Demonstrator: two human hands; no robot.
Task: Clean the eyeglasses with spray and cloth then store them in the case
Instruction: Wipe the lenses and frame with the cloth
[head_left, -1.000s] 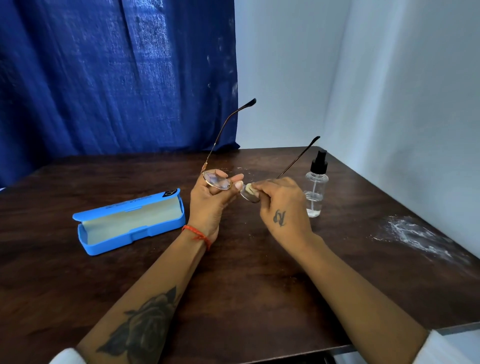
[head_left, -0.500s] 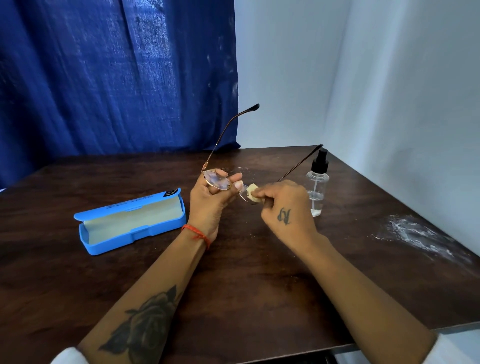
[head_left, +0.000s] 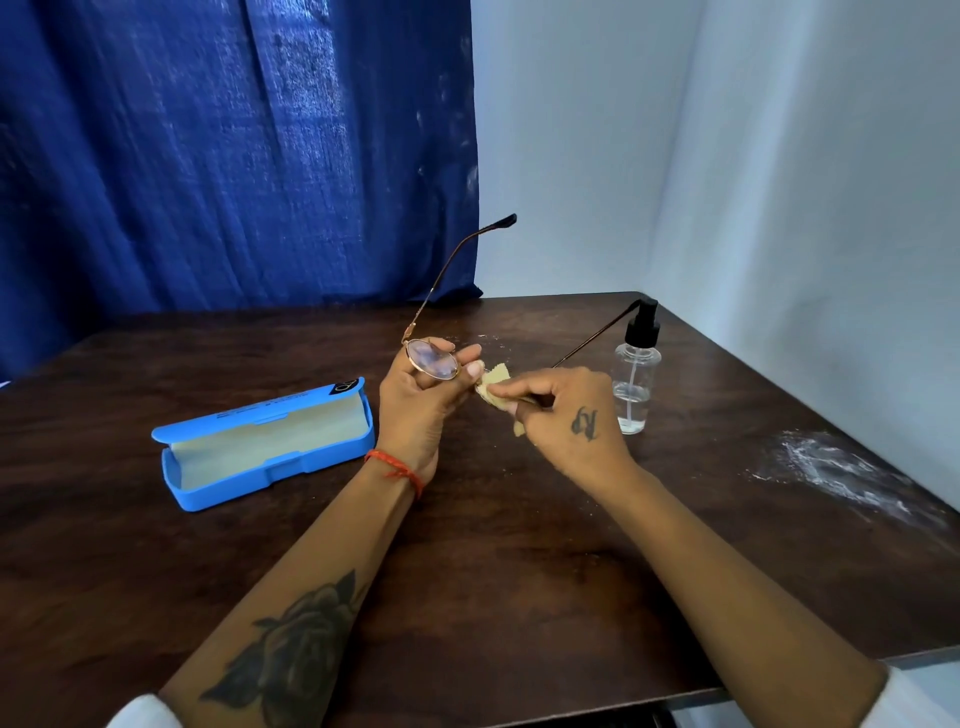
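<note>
Round metal-framed eyeglasses (head_left: 432, 360) are held up above the table, temples pointing away from me. My left hand (head_left: 418, 410) grips them by the left lens rim. My right hand (head_left: 563, 415) pinches a small beige cloth (head_left: 493, 387) around the other lens, which the cloth and fingers hide. A clear spray bottle (head_left: 635, 384) with a black pump stands just right of my right hand. The blue case (head_left: 265, 447) lies open on the table to the left of my left hand, its pale lining showing.
The dark wooden table (head_left: 467, 571) has a white powdery smear (head_left: 831, 467) near its right edge. A blue curtain (head_left: 234, 156) hangs behind the table and white walls close the right side.
My right hand has slid a little right and down, and more of the beige cloth shows between the two hands. The glasses have tilted slightly, their temples lower.
</note>
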